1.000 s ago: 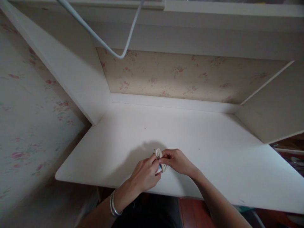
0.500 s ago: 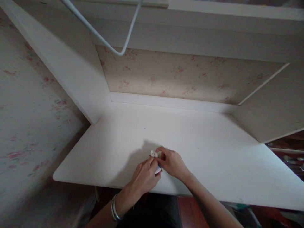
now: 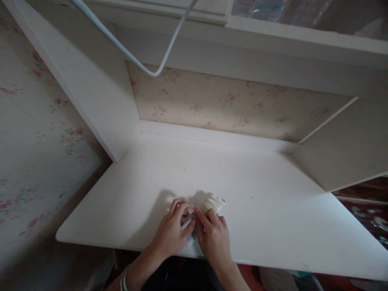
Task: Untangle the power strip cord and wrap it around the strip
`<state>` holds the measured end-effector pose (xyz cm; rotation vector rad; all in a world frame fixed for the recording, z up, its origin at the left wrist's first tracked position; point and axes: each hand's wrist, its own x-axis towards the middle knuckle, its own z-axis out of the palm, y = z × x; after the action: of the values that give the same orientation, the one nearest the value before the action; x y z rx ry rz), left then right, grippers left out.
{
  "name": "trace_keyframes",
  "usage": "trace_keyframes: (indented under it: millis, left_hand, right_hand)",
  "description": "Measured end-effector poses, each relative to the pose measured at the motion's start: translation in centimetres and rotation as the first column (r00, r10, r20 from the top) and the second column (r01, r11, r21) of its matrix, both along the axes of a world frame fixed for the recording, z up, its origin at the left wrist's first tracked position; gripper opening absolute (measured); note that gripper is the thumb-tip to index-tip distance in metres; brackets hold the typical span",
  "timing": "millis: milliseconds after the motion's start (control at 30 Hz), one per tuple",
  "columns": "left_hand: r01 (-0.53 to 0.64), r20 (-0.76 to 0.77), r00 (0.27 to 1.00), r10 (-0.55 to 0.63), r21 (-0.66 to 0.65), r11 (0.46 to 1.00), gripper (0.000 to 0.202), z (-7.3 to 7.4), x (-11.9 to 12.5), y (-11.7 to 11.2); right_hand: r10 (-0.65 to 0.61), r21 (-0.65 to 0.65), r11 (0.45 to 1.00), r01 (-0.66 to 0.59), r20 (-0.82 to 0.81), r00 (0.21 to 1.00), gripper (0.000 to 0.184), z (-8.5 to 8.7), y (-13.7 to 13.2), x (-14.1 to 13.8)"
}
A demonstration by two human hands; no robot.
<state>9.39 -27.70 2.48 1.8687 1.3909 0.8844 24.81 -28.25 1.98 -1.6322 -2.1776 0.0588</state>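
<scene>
A looped bundle of cream-white cord (image 3: 210, 204) is held just over the near part of the white desk, its loops fanning out to the right. My right hand (image 3: 214, 234) is closed around the near side of the bundle, thumb and index finger pinching at its left end. On the left, my left hand (image 3: 172, 230) curls thumb and fingers around the left end of the cord, close to the right fingertips. Below the fingers, a small pale bluish piece (image 3: 190, 239) shows between the hands; what it is cannot be made out.
The white desk (image 3: 257, 226) has side panels (image 3: 100, 105) and a low back ledge (image 3: 218, 137). A bent white rod (image 3: 154, 74) hangs across the upper left. Above is a shelf (image 3: 303, 34) with clear plastic items. Floral wallpaper (image 3: 39, 133) covers the left wall.
My left hand has shifted left and its fingers have opened into a curve. My right hand has moved lower and turned, and more of the cord's loops now show on the right.
</scene>
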Motion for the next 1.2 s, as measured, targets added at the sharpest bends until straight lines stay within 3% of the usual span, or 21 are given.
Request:
trace_keyframes:
  millis: [133,267,333,433,500,567,633,767,867,1033,1200]
  left_hand:
    - [0.013,0.144,0.99,0.004,-0.113,0.994,0.039,-0.2,-1.1,2.5]
    - [0.173,0.245,0.964,-0.098,-0.308,0.935,0.04,-1.0,-0.4,4.4]
    - [0.213,0.335,0.938,-0.089,-0.353,0.911,0.038,-1.1,0.1,4.5]
    - [0.219,0.491,0.87,0.041,-0.459,0.861,0.034,-0.9,0.6,3.9]
    - [0.232,0.581,0.791,0.191,-0.575,0.785,0.034,-0.9,0.9,3.2]
    - [0.255,0.632,0.698,0.337,-0.659,0.707,0.036,-1.0,1.3,2.6]
    - [0.257,0.652,0.618,0.44,-0.696,0.67,0.038,-1.2,1.8,2.0]
    - [0.245,0.695,0.498,0.519,-0.687,0.684,0.037,-1.3,2.9,1.5]
    - [0.233,0.737,0.469,0.487,-0.635,0.737,0.036,-0.9,3.8,1.3]
    - [0.152,0.724,0.576,0.38,-0.552,0.82,0.039,-0.3,5.1,1.5]
    - [0.24,0.738,0.621,0.263,-0.499,0.833,0.046,-0.5,6.5,2.2]
  right_hand:
    - [-0.025,-0.027,0.999,0.024,-0.033,0.999,0.033,-0.2,-0.5,-0.2]
    - [-0.045,-0.099,0.995,0.033,-0.117,0.992,0.036,0.0,-1.3,-0.2]
    - [-0.082,-0.143,0.988,0.053,-0.204,0.976,0.042,0.0,-2.0,-0.3]
    - [-0.2,-0.203,0.969,0.141,-0.312,0.929,0.055,-0.4,-3.3,-0.6]
    - [-0.268,-0.223,0.955,0.197,-0.36,0.894,0.065,-0.8,-4.0,-1.0]
    - [-0.294,-0.24,0.948,0.21,-0.405,0.866,0.071,-1.2,-4.4,-1.3]
    - [-0.288,-0.255,0.949,0.187,-0.453,0.844,0.072,-1.4,-4.4,-1.6]
    - [-0.281,-0.277,0.948,0.157,-0.5,0.819,0.072,-1.2,-4.0,-1.7]
    - [-0.329,-0.307,0.932,0.194,-0.488,0.808,0.079,-1.1,-3.3,-1.2]
    - [-0.361,-0.241,0.931,0.273,-0.498,0.789,0.078,-1.2,-1.5,0.4]
    - [-0.346,-0.212,0.938,0.275,-0.508,0.789,0.07,-1.1,-0.1,2.9]
